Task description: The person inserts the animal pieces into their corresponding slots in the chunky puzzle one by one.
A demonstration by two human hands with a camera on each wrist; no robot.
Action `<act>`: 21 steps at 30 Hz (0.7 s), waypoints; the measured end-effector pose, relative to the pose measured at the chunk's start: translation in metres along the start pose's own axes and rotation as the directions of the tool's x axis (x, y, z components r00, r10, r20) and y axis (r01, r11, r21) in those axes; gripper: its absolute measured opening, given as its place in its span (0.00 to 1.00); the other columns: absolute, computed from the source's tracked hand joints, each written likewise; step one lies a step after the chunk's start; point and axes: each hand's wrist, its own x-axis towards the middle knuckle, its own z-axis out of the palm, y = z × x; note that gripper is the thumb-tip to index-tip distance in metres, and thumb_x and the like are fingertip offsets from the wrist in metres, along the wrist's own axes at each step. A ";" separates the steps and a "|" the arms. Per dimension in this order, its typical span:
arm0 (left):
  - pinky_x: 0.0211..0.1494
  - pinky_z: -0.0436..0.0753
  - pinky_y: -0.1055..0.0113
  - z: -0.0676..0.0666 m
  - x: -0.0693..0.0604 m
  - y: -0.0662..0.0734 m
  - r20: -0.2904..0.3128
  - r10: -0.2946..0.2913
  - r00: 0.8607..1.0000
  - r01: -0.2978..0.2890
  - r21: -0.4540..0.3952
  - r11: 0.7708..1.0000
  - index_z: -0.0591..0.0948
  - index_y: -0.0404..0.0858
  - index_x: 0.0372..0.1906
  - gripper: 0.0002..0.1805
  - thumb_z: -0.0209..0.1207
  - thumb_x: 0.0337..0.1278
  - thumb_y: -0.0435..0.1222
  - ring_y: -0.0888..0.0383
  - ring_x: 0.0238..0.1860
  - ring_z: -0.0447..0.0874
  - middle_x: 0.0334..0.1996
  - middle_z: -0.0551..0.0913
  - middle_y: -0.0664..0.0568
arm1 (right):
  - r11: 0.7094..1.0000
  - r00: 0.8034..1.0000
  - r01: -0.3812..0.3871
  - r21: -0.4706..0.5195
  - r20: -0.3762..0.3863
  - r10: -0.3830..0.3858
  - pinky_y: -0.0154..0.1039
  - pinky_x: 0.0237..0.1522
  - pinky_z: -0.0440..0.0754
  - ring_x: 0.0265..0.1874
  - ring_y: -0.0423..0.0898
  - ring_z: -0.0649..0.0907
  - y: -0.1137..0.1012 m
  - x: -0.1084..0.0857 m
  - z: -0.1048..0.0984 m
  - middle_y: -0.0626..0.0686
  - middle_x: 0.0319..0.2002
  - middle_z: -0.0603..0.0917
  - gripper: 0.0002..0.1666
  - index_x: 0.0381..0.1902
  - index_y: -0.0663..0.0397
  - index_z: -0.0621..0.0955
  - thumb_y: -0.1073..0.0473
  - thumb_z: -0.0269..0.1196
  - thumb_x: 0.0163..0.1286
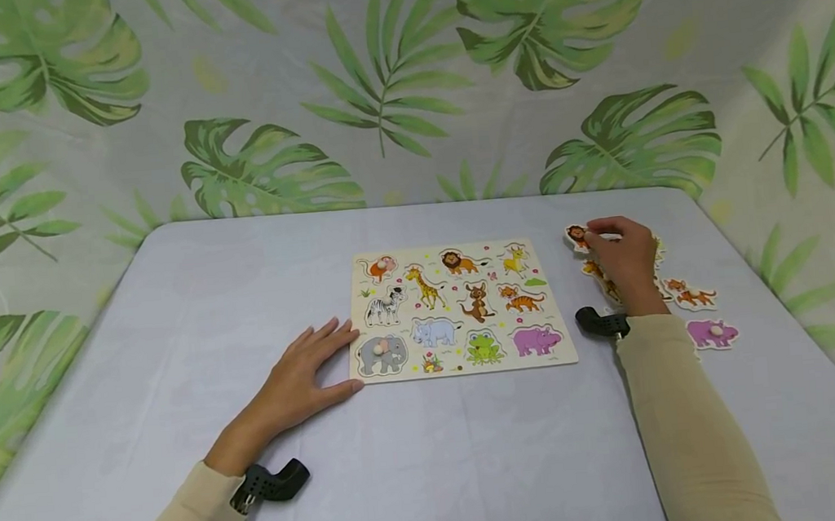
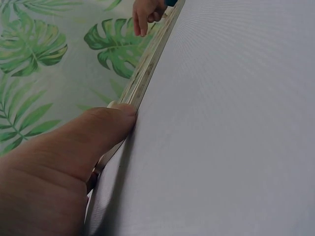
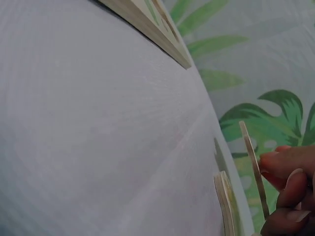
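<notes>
A wooden animal puzzle board (image 1: 344, 373) lies flat on the white table. My left hand (image 1: 284, 389) rests at its left edge with fingers spread; in the left wrist view the thumb of this hand (image 2: 59, 157) touches the board's side (image 2: 152, 61). To the right of the board, my right hand (image 1: 627, 264) pinches a lion piece (image 1: 575, 237) between thumb and fingers. The right wrist view shows this piece (image 3: 255, 164) edge-on, raised off the table, in the right hand (image 3: 293, 187). Monkey (image 1: 387, 265) and elephant (image 1: 380, 347) spots on the board have knobs.
Several loose pieces lie under and around my right hand, partly hidden by it. Among them are a tiger piece (image 1: 691, 294) and a purple hippo piece (image 1: 714, 334). A leaf-patterned cloth (image 1: 389, 91) hangs behind the table's back edge.
</notes>
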 end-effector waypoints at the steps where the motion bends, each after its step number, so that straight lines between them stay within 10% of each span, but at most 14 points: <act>1: 0.76 0.48 0.48 0.000 0.000 0.000 0.001 -0.002 1.000 0.002 -0.002 1.000 0.70 0.44 0.69 0.40 0.67 0.51 0.54 0.48 0.74 0.53 0.71 0.64 0.52 | 1.000 1.000 0.003 0.008 0.003 -0.003 0.35 0.37 0.77 0.44 0.47 0.79 -0.002 -0.001 0.000 0.54 0.54 0.81 0.19 0.55 0.51 0.82 0.50 0.60 0.70; 21: 0.76 0.47 0.49 0.001 0.000 -0.001 -0.001 0.002 1.000 -0.002 0.004 1.000 0.70 0.45 0.69 0.40 0.66 0.51 0.55 0.49 0.74 0.53 0.71 0.64 0.53 | 0.996 0.996 0.073 0.051 0.053 -0.076 0.39 0.41 0.76 0.42 0.45 0.78 -0.033 -0.010 0.004 0.51 0.52 0.82 0.19 0.51 0.49 0.83 0.47 0.63 0.67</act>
